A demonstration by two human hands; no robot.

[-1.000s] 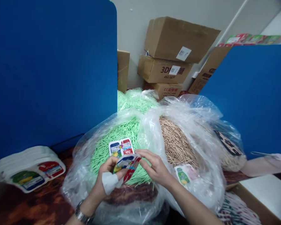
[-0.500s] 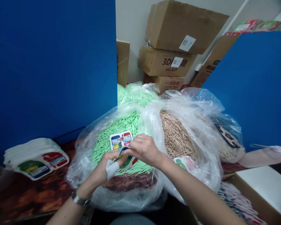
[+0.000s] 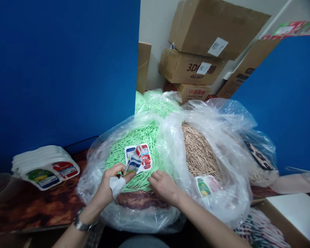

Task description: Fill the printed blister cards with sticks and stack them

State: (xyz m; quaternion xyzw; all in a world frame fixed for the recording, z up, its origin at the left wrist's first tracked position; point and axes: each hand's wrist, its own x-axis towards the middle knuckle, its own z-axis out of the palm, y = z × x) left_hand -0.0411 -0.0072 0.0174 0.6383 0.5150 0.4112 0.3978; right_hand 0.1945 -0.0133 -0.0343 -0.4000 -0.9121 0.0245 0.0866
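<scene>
My left hand [image 3: 111,182], with a white wrap around a finger, pinches a small printed packet [image 3: 133,164] that is bent between thumb and fingers. Behind it, a flat printed card [image 3: 146,157] with a red "Cola" side and a blue side rests on thin green sticks [image 3: 124,144] in a clear plastic bag [image 3: 93,172]. My right hand [image 3: 165,187] reaches down at the near right part of these sticks, fingers bent together and fingertips against them. Whether it grips any sticks is hidden.
At the left lies a stack of white printed packets [image 3: 45,172]. Brown sticks [image 3: 198,151] fill another bag, with a printed packet [image 3: 204,186] on it. Cardboard boxes [image 3: 193,67] stand behind, blue panels [image 3: 62,75] flank both sides, and an open carton [image 3: 286,220] sits at right.
My right hand has left the packet in my left hand and moved down to the green sticks. The left hand still holds the packet. The view has shifted slightly left.
</scene>
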